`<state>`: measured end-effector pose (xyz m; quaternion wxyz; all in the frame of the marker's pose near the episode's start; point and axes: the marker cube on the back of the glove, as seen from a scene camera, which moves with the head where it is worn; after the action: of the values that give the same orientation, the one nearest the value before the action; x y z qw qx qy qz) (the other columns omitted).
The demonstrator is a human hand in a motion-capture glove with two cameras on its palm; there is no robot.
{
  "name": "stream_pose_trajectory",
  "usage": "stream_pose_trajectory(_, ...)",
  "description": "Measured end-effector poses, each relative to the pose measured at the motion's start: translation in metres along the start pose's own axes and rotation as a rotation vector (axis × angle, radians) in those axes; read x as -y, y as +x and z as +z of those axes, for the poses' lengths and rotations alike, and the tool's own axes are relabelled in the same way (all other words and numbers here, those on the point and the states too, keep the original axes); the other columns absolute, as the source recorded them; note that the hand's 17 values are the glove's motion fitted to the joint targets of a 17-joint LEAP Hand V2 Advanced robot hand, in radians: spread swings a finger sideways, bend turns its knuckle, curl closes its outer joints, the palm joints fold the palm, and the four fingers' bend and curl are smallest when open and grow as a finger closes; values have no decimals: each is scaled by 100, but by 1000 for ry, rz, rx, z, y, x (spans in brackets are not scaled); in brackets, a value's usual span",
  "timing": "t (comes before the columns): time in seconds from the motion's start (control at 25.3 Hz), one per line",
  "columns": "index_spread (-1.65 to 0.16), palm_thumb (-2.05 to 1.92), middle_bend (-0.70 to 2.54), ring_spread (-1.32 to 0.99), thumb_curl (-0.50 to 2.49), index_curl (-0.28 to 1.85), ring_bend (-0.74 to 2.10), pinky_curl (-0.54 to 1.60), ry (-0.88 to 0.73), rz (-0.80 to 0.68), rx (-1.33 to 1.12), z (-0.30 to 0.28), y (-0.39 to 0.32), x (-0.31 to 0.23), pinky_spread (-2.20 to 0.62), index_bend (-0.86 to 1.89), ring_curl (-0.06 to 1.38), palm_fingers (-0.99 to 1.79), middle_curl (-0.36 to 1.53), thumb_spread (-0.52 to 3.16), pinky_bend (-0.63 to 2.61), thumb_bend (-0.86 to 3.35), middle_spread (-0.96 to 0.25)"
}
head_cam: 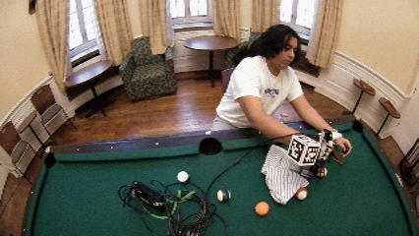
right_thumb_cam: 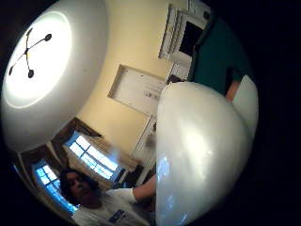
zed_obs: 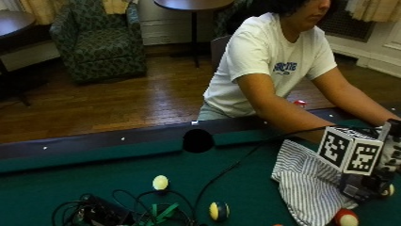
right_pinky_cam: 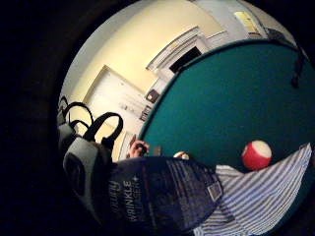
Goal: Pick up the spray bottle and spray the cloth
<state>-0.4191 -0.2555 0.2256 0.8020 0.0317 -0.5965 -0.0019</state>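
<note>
From my end, the black-gloved right hand sits at the right edge of the green felt pool-table desk, mostly hidden, so I can't tell what its fingers are doing. The dark-labelled spray bottle with a grey trigger head fills the palm view, close to the palm and right beside the blue-and-white striped cloth. That cloth lies crumpled on the felt, with a red-and-white billiard ball at its near edge.
</note>
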Motion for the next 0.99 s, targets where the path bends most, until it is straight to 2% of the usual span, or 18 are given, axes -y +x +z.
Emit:
stream_pose_trajectory(0.28, -26, 92, 63, -21, 85, 61, 67, 38, 72, -34, -95, 25, 19, 22, -30, 30, 45, 139, 52, 43, 41, -3, -21)
stream_pose_trajectory(0.59, -27, 91, 64, -22, 85, 61, 66, 39, 98, -19, -109, 28, 26, 35, -31, 29, 45, 139, 52, 43, 42, -3, -22)
stream_pose_trajectory(0.99, -28, 89, 64, -24, 85, 61, 67, 39, 116, -72, -114, 31, 25, 19, -33, 30, 45, 140, 52, 43, 41, -4, -23)
